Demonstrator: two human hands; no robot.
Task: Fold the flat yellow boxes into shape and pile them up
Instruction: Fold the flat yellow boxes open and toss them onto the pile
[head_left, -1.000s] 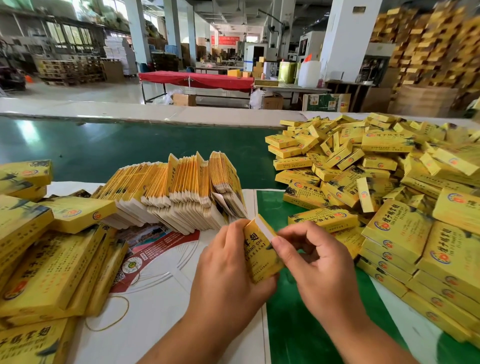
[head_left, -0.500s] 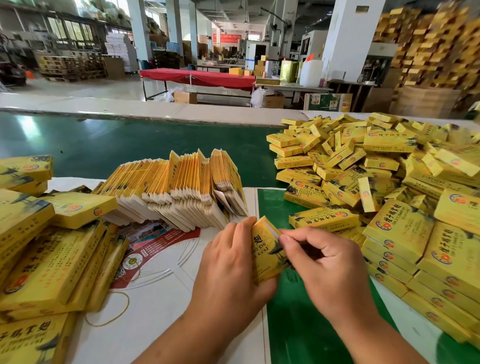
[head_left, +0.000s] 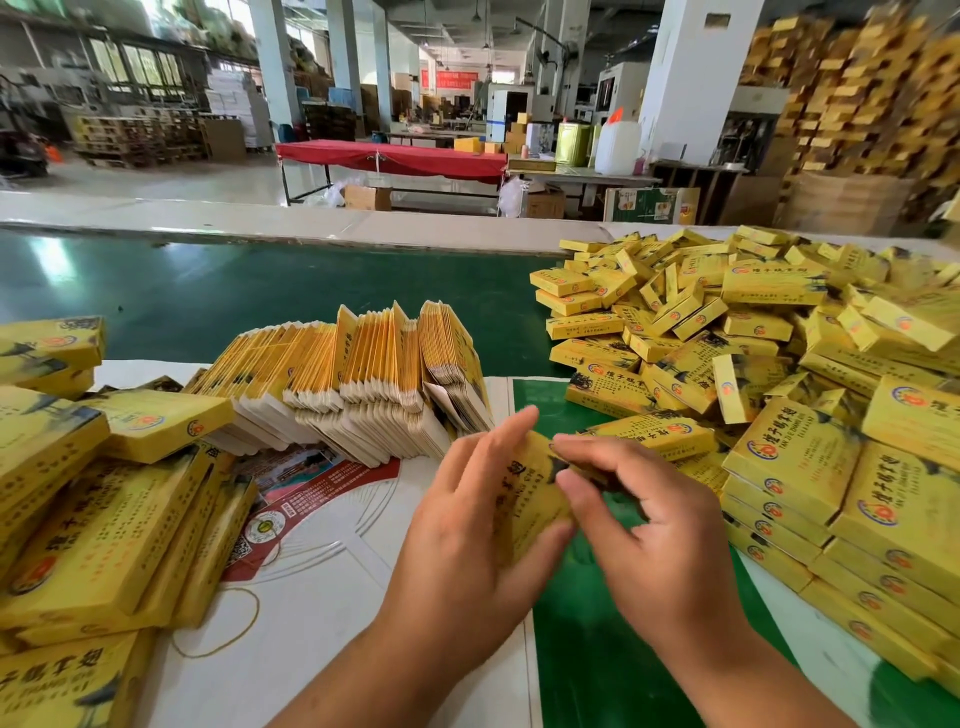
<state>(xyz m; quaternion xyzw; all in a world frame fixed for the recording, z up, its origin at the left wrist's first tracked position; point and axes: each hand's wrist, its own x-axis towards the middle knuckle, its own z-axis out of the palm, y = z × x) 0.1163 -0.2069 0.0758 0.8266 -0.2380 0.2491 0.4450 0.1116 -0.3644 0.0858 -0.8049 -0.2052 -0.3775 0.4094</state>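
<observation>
The person holds one yellow box (head_left: 524, 499) upright between both hands, just in front of the row of flat blanks (head_left: 337, 384). The left hand (head_left: 467, 535) cups the box's broad printed face, thumb under its lower edge and fingers (head_left: 511, 423) lying long against the top, which seems meant to keep the sleeve square while its end is worked. The right hand (head_left: 639, 525) comes in from the other side, its fingers curled and pinching at the box's near end, probably tucking a flap; the flap itself is blurred and hidden behind them, so how far the end is closed cannot be told.

The flat blanks stand on edge in a leaning row, so that one can be peeled off from the end nearest the hands. To the right of that row lies a loose heap of folded boxes (head_left: 727, 332), with tidier stacks nearer the person. To the left of the row, larger yellow cartons (head_left: 104, 519) lie stacked flat.

The worktop (head_left: 597, 665) is green, partly covered by a white printed sheet (head_left: 322, 587), on which a rubber band (head_left: 218, 629) lies. Beyond the row is a factory hall with pillars, a red-covered table (head_left: 389, 158) and tall stacks of yellow cartons on pallets.
</observation>
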